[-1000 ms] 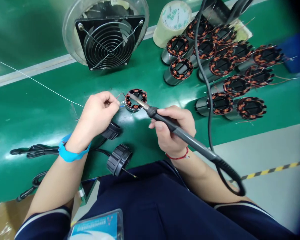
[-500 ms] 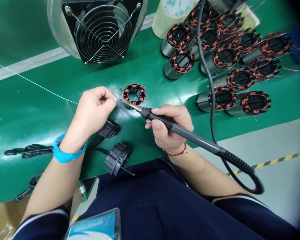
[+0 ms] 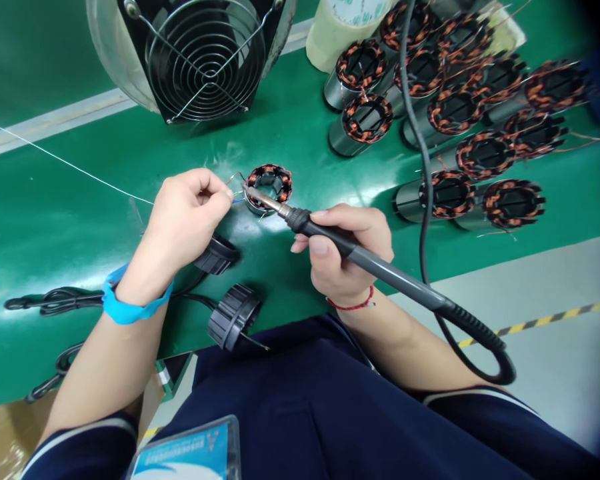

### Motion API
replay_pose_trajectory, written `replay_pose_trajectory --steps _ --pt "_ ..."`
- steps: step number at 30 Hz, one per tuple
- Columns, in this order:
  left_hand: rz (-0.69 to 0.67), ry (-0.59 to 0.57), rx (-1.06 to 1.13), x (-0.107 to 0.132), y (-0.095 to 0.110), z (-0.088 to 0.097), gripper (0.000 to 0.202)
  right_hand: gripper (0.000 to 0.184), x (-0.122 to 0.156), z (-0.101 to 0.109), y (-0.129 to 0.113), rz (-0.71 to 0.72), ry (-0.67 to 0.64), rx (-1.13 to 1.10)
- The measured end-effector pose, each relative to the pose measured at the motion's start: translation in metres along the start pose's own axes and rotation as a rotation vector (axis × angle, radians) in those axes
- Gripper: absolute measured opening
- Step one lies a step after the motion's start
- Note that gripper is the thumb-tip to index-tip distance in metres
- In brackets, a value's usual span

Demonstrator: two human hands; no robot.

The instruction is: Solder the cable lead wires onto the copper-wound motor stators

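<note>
Near frame centre, the right hand [image 3: 336,275], curled round a soldering iron [image 3: 400,278], has shifted its tip [image 3: 264,199] to the wound stator's [image 3: 283,183] left edge, within soldering reach of fine wire [image 3: 238,195] the left hand [image 3: 183,217] pinches.

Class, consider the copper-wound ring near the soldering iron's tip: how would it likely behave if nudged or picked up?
The copper-wound ring is probably heavy for its size, given its metal-looking side. Standing on end on the green bench, it would likely slide rather than roll. Its thin wires, sticking out beside the left hand, look easily bent.
</note>
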State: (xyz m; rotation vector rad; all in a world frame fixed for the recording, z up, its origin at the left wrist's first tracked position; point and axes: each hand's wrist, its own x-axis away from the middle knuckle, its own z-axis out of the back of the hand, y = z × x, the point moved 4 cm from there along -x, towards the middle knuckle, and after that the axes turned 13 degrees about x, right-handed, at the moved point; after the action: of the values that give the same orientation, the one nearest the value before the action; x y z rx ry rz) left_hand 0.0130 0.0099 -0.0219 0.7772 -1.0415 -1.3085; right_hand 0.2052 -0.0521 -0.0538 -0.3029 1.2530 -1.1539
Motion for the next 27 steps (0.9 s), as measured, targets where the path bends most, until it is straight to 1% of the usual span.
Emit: replay_pose_trajectory --steps 5,7,9,12,13,15,17,19,22,25,27 --pt "-0.003 0.008 -0.012 0.000 0.000 0.000 0.010 0.015 0.001 -0.001 0.001 -0.004 -0.029 -0.025" --pt "0.005 0.008 -0.010 0.000 0.000 0.000 0.010 0.017 0.000 0.000 0.001 -0.001 -0.020 -0.023" --pt "0.015 0.007 -0.005 0.000 -0.001 0.000 0.010 0.024 -0.003 0.001 -0.002 0.011 -0.043 -0.002" --pt "0.019 0.009 0.002 0.000 -0.001 0.000 0.009 0.036 -0.013 -0.002 -0.011 -0.010 -0.181 0.001" --pt "0.019 0.009 0.002 0.000 0.000 0.001 0.009 0.037 -0.018 -0.004 -0.015 -0.031 -0.227 -0.013" --pt "0.021 0.008 0.001 0.000 0.000 0.001 0.009 0.033 -0.029 -0.009 -0.022 -0.057 -0.305 0.008" --pt "0.022 0.003 -0.004 0.000 0.001 0.001 0.008 0.030 -0.038 -0.016 -0.026 -0.050 -0.381 0.105" --pt "0.018 0.001 -0.010 0.000 0.001 0.001 0.008 0.032 -0.042 -0.023 -0.025 -0.024 -0.427 0.209" --pt "0.005 -0.004 -0.020 0.000 0.001 0.002 0.009 0.038 -0.042 -0.031 -0.020 0.017 -0.402 0.238" --pt "-0.006 -0.012 -0.019 0.000 0.001 0.002 0.010 0.037 -0.037 -0.036 -0.015 0.030 -0.383 0.223" --pt "-0.005 -0.012 -0.013 0.001 0.001 0.002 0.010 0.038 -0.034 -0.037 -0.012 0.014 -0.367 0.223"
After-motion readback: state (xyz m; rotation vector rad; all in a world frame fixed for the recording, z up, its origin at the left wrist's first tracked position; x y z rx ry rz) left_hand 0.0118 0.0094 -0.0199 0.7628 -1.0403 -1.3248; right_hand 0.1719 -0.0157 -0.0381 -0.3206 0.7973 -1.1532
